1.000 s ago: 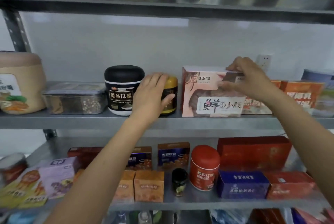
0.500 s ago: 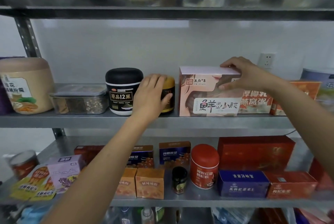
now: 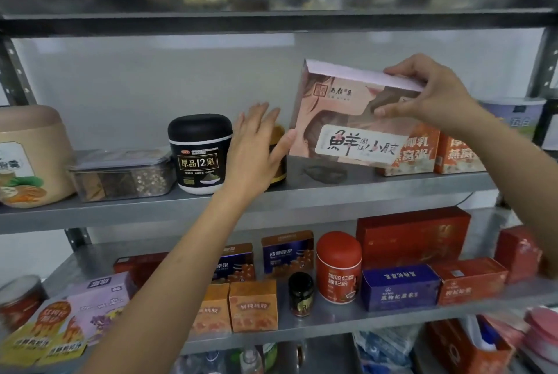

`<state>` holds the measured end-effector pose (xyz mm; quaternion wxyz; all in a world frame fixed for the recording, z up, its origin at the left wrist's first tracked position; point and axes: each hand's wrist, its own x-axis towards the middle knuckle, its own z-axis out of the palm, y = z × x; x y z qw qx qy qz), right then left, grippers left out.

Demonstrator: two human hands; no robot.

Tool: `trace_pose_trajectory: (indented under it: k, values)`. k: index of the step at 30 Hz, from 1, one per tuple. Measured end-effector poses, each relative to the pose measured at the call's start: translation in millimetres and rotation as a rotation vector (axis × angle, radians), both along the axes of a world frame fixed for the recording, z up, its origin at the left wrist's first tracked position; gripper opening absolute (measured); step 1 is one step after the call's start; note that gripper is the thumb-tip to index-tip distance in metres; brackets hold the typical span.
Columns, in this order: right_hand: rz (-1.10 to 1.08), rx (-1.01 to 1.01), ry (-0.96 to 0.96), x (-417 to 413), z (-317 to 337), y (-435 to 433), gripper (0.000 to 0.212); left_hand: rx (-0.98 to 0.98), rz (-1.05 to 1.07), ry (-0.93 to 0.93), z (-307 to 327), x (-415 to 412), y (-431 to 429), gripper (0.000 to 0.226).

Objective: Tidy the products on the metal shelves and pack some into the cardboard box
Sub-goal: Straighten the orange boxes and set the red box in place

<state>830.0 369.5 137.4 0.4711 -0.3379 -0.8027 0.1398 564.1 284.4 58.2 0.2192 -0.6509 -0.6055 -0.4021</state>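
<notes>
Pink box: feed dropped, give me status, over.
Right hand grips pink box, held tilted above upper shelf. Left hand open by its lower corner. Yellow jar behind left hand.

The left arm reaches up from the lower left across the front edge of the shelf (image 3: 120, 213), the left hand (image 3: 256, 147) flat, fingers straight and slightly spread, holding nothing (its thumb tip lies by the lower left corner of the pink box (image 3: 347, 119)). The right arm comes in from the right, and the right hand (image 3: 428, 95) grips that box near its top right corner, fingers over the top edge, thumb on the front face.
</notes>
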Motion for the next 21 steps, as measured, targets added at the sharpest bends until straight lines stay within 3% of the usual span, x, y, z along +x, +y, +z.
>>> trace_pose_trajectory:
  k: [3,5,10,15,21]
  values:
    - [0.034,-0.064,0.045,13,9,-21,0.058,-0.072,-0.437,-0.394,6,25,-7,0.097]
    - [0.067,-0.111,0.085,18,9,-35,0.053,-0.160,-0.631,-0.635,11,39,-9,0.088]
    - [0.088,-0.286,0.255,31,-9,-54,0.047,-0.183,-0.613,-0.924,-6,64,-7,0.074]
    - [0.208,-0.593,0.636,49,-55,-66,0.059,-0.239,-0.609,-1.219,-25,84,-9,0.052]
    - [0.344,-0.798,0.736,67,-129,-82,0.068,-0.377,-0.572,-1.224,-44,99,-20,0.044]
